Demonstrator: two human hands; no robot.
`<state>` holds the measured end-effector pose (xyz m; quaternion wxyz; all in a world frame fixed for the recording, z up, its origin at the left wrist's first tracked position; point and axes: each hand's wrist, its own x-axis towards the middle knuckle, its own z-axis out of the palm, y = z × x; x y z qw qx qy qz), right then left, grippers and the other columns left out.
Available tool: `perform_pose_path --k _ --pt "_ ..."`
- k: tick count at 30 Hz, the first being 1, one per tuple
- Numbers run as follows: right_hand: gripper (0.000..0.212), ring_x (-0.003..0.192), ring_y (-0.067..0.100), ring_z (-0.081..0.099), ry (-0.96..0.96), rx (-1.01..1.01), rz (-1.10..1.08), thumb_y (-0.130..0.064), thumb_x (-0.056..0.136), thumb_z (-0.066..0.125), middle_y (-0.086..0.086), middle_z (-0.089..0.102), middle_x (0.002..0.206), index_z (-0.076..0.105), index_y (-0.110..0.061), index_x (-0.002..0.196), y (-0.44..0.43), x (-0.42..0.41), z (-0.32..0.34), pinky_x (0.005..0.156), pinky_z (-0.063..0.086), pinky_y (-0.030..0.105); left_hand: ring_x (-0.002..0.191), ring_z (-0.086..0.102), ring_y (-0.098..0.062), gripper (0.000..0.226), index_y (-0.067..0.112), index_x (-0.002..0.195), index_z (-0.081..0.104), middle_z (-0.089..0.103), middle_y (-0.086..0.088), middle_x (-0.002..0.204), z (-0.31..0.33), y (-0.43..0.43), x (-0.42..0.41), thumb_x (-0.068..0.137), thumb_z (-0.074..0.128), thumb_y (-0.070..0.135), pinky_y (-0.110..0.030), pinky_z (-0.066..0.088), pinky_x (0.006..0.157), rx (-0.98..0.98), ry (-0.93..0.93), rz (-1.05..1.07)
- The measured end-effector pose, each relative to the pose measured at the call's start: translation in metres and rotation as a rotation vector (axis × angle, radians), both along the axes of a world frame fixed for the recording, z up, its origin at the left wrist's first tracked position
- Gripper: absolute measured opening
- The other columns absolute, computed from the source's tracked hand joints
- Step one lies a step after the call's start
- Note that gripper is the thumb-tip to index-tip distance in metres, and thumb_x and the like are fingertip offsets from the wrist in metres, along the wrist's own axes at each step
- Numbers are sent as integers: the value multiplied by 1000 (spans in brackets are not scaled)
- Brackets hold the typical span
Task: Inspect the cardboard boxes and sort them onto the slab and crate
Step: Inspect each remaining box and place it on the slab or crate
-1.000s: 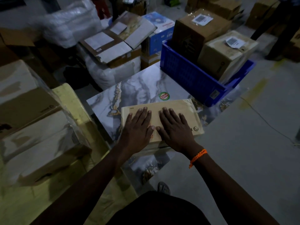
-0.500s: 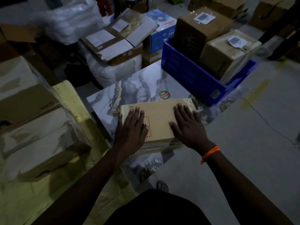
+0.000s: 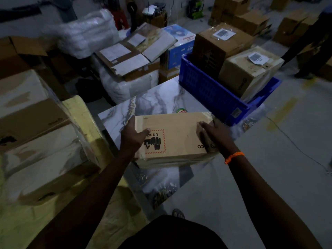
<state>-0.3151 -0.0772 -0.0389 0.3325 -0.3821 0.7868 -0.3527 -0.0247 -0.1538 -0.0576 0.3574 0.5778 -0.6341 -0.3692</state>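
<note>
The flat cardboard box [image 3: 179,133] lies on the marble slab [image 3: 158,99] near the blue crate [image 3: 206,90], the left hand [image 3: 132,139] gripping its left end and the right hand [image 3: 217,135] gripping its right end.

Blue crate [image 3: 212,92] blocks beyond; bare slab [image 3: 158,99] left of it.

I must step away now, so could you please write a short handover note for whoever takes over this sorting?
Left hand grips the left end of the flat box, thumb on top. Right hand grips its right end. The box lies over the marble slab; whether lifted is unclear. Blue crate at the slab's far end holds two boxes. Left: finish inspecting the flat box and place it.
</note>
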Motion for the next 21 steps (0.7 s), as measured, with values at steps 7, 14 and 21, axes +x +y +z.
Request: perform_pose_path --k 7,14,21 --pt "42 114 25 60 -142 -212 -165 -46 94 57 1 61 118 54 -20 128 19 4 -4 96 50 43 109 67 -4 58 8 133 50 66 1 120 -6 5 5 82 75 -5 -29 58 87 22 350 54" --pt "29 104 23 62 -215 -215 -339 -57 90 54 -5 67 108 59 -33 105 85 23 -54 85 50 43 93 64 13 24 6 116 60 63 17 106 -44 51 12 94 68 7 -7 50 73 64 301 160" --pt "20 81 -16 62 -97 -139 -349 -27 98 70 -8 68 93 64 -8 103 125 42 -88 66 48 9 94 64 -12 24 15 112 67 70 4 100 -73 73 38 93 71 30 -18 47 69 248 236 209"
